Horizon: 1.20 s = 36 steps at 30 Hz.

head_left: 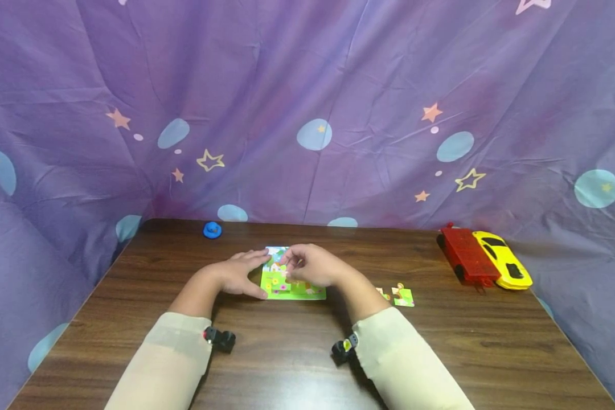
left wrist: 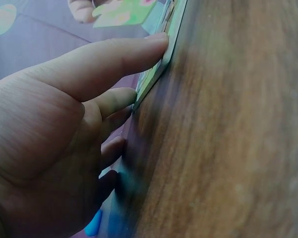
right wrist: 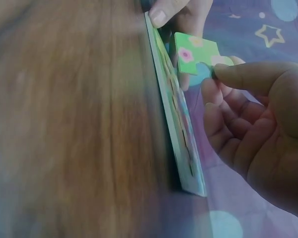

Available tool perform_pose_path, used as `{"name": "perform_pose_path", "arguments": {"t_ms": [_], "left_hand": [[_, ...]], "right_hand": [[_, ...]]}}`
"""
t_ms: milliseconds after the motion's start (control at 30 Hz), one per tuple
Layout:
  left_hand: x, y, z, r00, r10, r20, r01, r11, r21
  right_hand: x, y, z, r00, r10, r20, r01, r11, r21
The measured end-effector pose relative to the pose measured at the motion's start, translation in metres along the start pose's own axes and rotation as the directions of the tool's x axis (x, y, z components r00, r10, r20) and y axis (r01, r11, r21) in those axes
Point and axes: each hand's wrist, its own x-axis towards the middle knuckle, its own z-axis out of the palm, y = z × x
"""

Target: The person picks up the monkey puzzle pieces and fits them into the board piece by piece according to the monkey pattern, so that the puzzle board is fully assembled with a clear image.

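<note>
Right wrist, pinched puzzle piece (right wrist: 194, 52), tab (right wrist: 222, 60) toward right hand (right wrist: 280, 114)

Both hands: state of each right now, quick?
Left hand: open, thumb touching the board.
Right hand: holding a piece, pinched above the board.

The left forearm (head_left: 159, 359), pale-sleeved, slants from the near side toward far and right; the right forearm (head_left: 410, 359), sleeved alike, slants toward far and left. The left hand (head_left: 238, 275) turns inward, fingers (head_left: 248, 259) stretched rightward, left thumb (left wrist: 124, 59) spread apart on the near side. Just beside it, the right hand (head_left: 315, 266) points left, right thumb (right wrist: 253, 78) set in a pinch, the lower fingers curled.
</note>
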Motion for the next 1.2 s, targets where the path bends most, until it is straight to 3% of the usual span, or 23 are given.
{"name": "perform_pose_path", "arguments": {"t_ms": [600, 933, 1200], "left_hand": [[-0.001, 0.001, 0.000, 1.000, -0.010, 0.002, 0.010, 1.000, -0.007], [0.000, 0.000, 0.000, 1.000, -0.015, 0.011, 0.015, 1.000, -0.005], [0.000, 0.000, 0.000, 1.000, -0.014, 0.012, 0.015, 1.000, -0.009]], "right_hand": [[0.009, -0.006, 0.016, 0.995, 0.091, 0.028, -0.092, 0.995, 0.044], [0.010, -0.009, 0.019, 0.996, 0.086, 0.010, -0.083, 0.978, -0.193], [0.011, -0.007, 0.022, 0.997, 0.077, 0.023, -0.068, 0.963, -0.260]]}}
